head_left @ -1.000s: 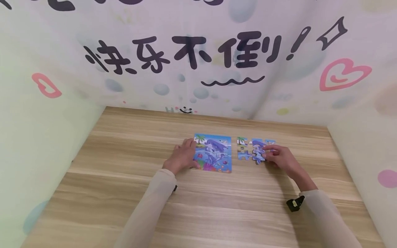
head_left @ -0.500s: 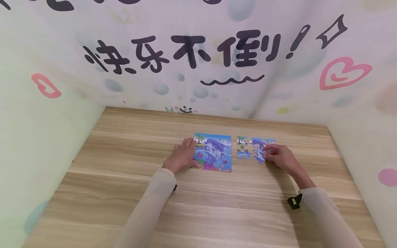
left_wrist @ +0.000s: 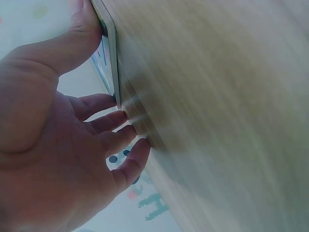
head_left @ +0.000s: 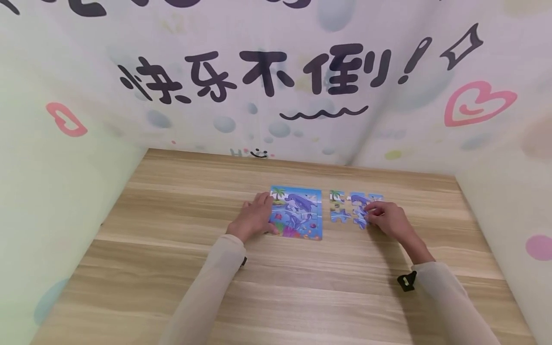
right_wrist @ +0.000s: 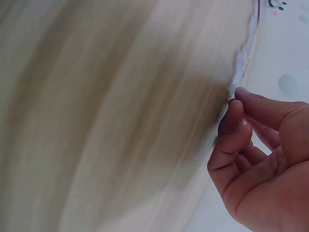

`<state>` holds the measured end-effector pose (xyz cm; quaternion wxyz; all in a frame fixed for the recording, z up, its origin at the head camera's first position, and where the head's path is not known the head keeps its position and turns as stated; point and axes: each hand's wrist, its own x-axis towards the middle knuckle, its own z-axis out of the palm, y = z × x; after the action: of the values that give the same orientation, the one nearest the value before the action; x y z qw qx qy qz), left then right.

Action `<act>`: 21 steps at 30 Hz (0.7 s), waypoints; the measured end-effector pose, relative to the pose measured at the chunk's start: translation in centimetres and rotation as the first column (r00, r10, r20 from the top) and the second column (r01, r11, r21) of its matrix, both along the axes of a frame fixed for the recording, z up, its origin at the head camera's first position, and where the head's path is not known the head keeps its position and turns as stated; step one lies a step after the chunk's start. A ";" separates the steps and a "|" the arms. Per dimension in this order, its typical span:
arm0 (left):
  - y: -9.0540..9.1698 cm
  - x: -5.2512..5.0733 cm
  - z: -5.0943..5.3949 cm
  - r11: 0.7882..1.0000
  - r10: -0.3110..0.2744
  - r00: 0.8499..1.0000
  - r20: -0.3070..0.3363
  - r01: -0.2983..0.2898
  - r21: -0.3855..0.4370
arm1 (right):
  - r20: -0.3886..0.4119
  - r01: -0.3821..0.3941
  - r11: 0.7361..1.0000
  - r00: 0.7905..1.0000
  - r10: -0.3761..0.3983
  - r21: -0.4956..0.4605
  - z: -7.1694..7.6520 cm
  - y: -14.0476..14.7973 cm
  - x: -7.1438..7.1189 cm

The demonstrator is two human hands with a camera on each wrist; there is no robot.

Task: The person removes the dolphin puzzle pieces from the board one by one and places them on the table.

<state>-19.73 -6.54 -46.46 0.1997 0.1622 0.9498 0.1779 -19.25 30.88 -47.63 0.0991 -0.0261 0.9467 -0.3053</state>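
1. Nearest us, the pale sleeves (head_left: 202, 292) reach in over the wood-grain surface (head_left: 310, 297); at the right cuff sits a small black object (head_left: 406, 281), a touch farther left than a second ago.
2. Just beyond, the right hand (head_left: 391, 220) has thumb and forefinger closed together, pinching the right side of the lower dolphin piece (head_left: 360, 219). What has just changed is slight: that piece appears to lie a little farther right than in the earliest frame. We judge this to be fine handling of one piece, so the work seems hardly further along; the piece remains among the loose ones.
3. Level with it, our left hand (head_left: 253, 215) is spread, thumb over the near left part of the puzzle board (head_left: 297, 213) and fingers resting along its left edge. We see no difference there; hand and board match the earlier frames.
4. Right of the board, and apart from it, lie the loose pieces. The lower left piece (head_left: 339, 215) is nearer us; beyond it sit the palm-tree piece (head_left: 336, 197), the upper dolphin piece (head_left: 357, 198) and a corner piece (head_left: 376, 197) partly behind the fingers. Whether any interlock, we cannot tell.
5. Farthest back hangs the printed backdrop (head_left: 258, 115).
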 end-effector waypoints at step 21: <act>0.2 0.0 0.1 1.000 -0.011 1.000 -0.010 0.011 -0.029 | -0.090 -0.278 0.960 0.956 0.279 0.025 -0.4 -10.5 -1.3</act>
<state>-19.77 -6.38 -46.37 0.1980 0.1655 0.9524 0.1621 -20.52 20.39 -48.03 0.0970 -0.1729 0.9390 -0.2811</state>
